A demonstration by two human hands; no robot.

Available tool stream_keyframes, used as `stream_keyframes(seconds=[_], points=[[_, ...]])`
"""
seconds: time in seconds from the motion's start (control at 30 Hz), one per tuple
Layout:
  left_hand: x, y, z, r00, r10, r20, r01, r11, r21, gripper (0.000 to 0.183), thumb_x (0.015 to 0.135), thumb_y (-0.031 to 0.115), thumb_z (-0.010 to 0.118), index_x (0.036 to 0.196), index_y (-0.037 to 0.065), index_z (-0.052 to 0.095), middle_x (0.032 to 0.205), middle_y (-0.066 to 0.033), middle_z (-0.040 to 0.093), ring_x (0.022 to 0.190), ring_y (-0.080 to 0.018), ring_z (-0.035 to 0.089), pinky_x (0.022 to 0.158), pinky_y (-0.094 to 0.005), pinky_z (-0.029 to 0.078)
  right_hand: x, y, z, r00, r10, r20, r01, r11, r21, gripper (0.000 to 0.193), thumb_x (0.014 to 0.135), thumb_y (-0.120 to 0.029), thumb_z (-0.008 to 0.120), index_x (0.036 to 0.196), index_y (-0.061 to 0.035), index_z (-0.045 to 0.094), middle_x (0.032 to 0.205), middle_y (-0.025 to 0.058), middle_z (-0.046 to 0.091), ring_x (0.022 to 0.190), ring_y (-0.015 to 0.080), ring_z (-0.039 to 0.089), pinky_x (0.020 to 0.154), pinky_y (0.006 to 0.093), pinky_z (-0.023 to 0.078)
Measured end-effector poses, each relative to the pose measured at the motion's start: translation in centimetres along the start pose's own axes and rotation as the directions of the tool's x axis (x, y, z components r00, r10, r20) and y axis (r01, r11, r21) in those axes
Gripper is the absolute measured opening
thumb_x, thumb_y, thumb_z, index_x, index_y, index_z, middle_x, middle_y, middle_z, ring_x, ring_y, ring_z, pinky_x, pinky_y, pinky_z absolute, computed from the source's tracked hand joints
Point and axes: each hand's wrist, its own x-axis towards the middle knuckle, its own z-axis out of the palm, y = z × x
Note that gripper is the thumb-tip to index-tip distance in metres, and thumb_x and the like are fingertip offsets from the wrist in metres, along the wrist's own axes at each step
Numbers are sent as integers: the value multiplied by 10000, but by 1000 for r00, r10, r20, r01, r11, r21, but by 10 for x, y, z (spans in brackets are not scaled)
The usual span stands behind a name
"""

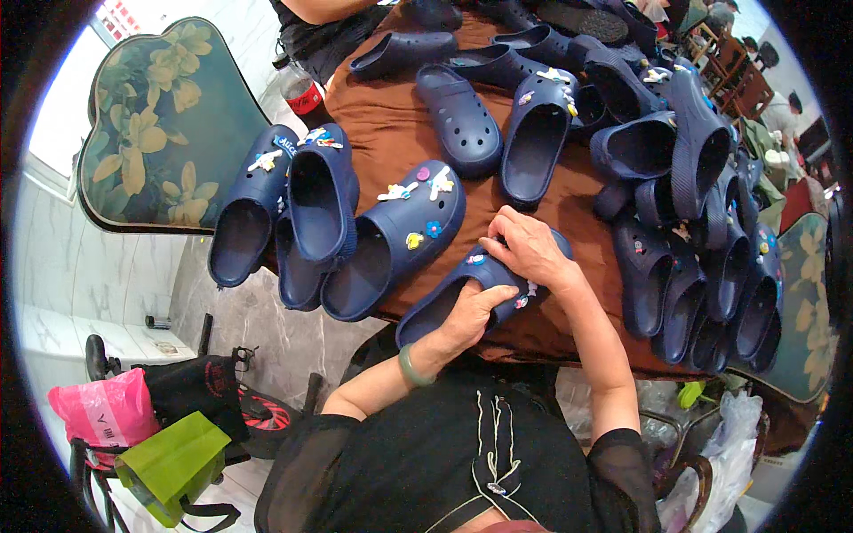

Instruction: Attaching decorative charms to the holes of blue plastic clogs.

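Observation:
A navy clog (pixel 435 306) lies at the near edge of the brown-covered table, its heel opening toward the lower left. My left hand (pixel 466 317) grips its upper, with the fingers inside the opening and the thumb on top. My right hand (pixel 531 249) is closed over the toe part, fingertips bent down against the holes; whatever they pinch is hidden. Small colourful charms (pixel 524 298) sit on the upper beside my hands. Just left is another navy clog (pixel 404 218) with rabbit-like, flower and yellow charms.
More charm-decorated clogs (pixel 320 195) stand at the left table edge. Plain clogs (pixel 462 124) lie farther back, and a clog pile (pixel 702 160) fills the right side. A cola bottle (pixel 302 93) stands back left. Floral chair backs (pixel 169 124) flank the table; a person's arm (pixel 324 7) shows beyond.

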Motion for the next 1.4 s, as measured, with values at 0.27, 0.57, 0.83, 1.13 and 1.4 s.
stream_keyframes(seconds=[0.27, 0.57, 0.83, 1.13, 1.4], points=[[0, 2, -2, 998, -21, 59, 19, 1000, 19, 355, 850, 15, 587, 1197, -3, 516, 1093, -90, 611, 986, -191, 618, 873, -324, 507, -6, -1, 3, 994, 65, -92, -57, 995, 81, 207, 778, -175, 705, 738, -62, 537, 675, 101, 543, 633, 324, 588, 577, 405, 471], [1, 3, -3, 999, 5, 48, -14, 978, 209, 359, 860, 74, 600, 1204, 2, 528, 1085, -66, 606, 971, -165, 602, 846, -289, 492, 5, 4, -2, 995, -84, 55, 65, 955, 290, 212, 841, -261, 661, 955, -88, 702, 834, 123, 667, 785, 302, 646, 675, 389, 508], [1, 5, -6, 988, -17, 152, -27, 958, 286, 274, 867, 100, 606, 1126, 13, 580, 1018, -49, 620, 923, -140, 596, 789, -269, 492, 22, -12, -13, 875, -326, 358, 216, 924, 315, 244, 839, -297, 672, 971, -94, 703, 783, 121, 631, 724, 312, 617, 634, 400, 470], [4, 9, -8, 984, -47, 173, 2, 968, 252, 240, 851, 59, 624, 1083, 2, 601, 943, -55, 635, 850, -133, 609, 746, -260, 493, -1, -28, 11, 999, -19, -29, 21, 997, 78, 264, 783, -289, 719, 731, -67, 586, 708, 107, 624, 680, 298, 628, 599, 400, 491], [2, 6, -8, 986, 12, 168, -54, 966, 251, 239, 826, 5, 637, 1060, -25, 599, 953, -75, 649, 891, -157, 620, 780, -276, 494, -7, -24, 18, 949, -228, -218, 221, 974, -53, 269, 744, -237, 746, 699, -89, 527, 667, 75, 550, 616, 270, 587, 565, 373, 478]])
